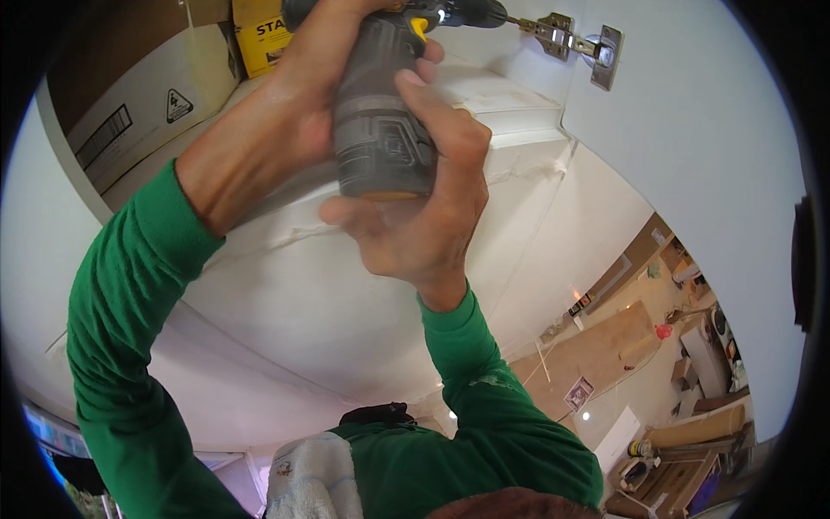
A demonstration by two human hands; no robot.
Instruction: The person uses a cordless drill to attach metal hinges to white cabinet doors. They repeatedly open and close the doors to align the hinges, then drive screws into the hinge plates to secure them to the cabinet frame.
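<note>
Drill (pixel 380 121) at hinge (pixel 558 36), white cabinet door (pixel 692 130), cluttered floor (pixel 631 394)

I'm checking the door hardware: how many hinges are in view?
1: the metal hinge at upper right, on the white door and in front of the drill. Others may be hidden or outside the picture.

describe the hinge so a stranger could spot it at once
Start with the large white door at the picture's right. At its upper left, by the front end of the power drill, is the hinge. Its shiny silver plates and arm set it apart from the black-and-yellow drill and white panels.
</note>
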